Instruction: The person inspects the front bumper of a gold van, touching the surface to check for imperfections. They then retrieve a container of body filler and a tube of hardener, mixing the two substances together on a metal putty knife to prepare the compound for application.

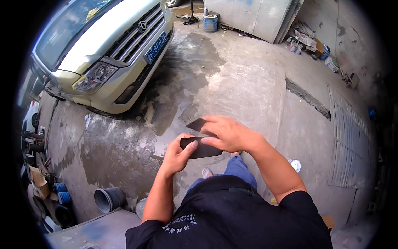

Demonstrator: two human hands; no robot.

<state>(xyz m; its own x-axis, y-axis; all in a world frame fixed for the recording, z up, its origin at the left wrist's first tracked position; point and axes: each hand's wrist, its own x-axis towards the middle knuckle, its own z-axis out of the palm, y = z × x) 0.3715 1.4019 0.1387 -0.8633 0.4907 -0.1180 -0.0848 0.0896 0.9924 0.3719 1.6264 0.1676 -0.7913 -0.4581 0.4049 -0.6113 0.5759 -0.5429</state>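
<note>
My left hand point(175, 155) grips a thin, dark rectangular sheet point(206, 151), which looks like sandpaper, with the thumb flat on its left part. At the right, my right hand point(230, 133) has its thumb against the top edge of this sheet. Its fingers are curled over a second dark piece point(195, 124) that juts out just beyond, pointing left. Whether the two pieces are one folded sheet I cannot tell, since my fingers hide where they would meet. Both hands are close together in front of my body, above the concrete floor.
A pale van point(93, 50) stands at the upper left, front toward me. A grey bucket point(108, 199) lies tipped at lower left, near blue-banded cans point(62, 193). A blue bucket point(210, 23) stands far off. At right are a broken slot point(307, 97) and corrugated sheeting point(350, 137).
</note>
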